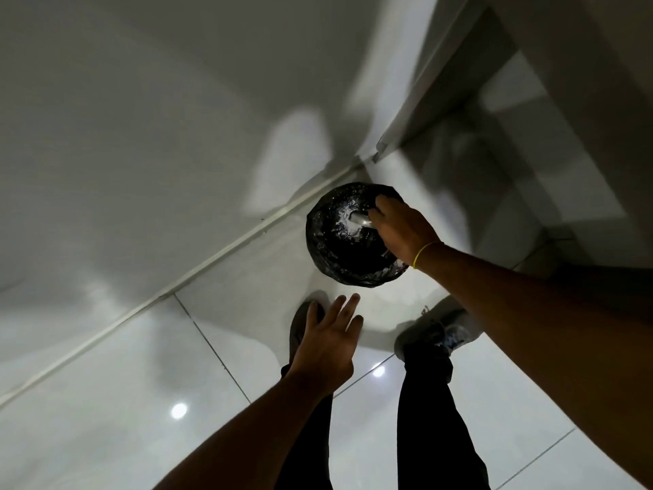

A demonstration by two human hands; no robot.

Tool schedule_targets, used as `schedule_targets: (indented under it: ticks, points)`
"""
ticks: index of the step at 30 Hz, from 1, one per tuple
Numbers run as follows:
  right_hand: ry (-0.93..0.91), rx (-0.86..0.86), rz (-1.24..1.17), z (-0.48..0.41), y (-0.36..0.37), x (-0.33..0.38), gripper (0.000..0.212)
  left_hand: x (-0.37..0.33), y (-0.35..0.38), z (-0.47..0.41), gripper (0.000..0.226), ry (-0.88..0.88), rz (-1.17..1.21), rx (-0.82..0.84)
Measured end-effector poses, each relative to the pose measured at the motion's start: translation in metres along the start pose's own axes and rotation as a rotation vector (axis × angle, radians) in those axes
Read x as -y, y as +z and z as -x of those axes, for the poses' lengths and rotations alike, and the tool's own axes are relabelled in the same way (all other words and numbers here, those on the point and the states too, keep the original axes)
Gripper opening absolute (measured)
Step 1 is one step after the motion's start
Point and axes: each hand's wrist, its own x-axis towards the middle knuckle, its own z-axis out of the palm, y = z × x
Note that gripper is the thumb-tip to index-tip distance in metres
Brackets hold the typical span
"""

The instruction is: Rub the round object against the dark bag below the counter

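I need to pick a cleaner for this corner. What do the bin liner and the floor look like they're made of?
Bin liner: thin black plastic film, glossy, judging by its crinkles and small white glints. Floor: large white tiles, probably glazed ceramic or porcelain, with a polished finish; they mirror ceiling lights and show thin dark joints.

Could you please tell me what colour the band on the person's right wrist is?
Yellow: the thin band circles the right wrist, seen in the head view.

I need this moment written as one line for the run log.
right hand: on rim of bin with black liner, grip unclear | left hand: open, holds nothing, above tiled floor | bin: beside wall
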Motion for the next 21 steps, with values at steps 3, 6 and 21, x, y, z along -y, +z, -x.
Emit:
schedule_targets:
  ticks: [3,6,21]
  points:
    - [0.001,0.003,-0.028,-0.005,0.005,-0.002,0.082,0.001,0.000,-0.007,0.058,0.013,-0.017,-0.001]
    - [-0.020,0.084,-0.064,-0.011,0.004,0.001,0.083,0.003,0.001,-0.010,0.061,0.027,-0.028,0.002]
    - [-0.163,0.168,0.082,-0.007,0.006,-0.001,0.099,0.007,-0.002,-0.009,0.070,0.049,-0.087,0.017]
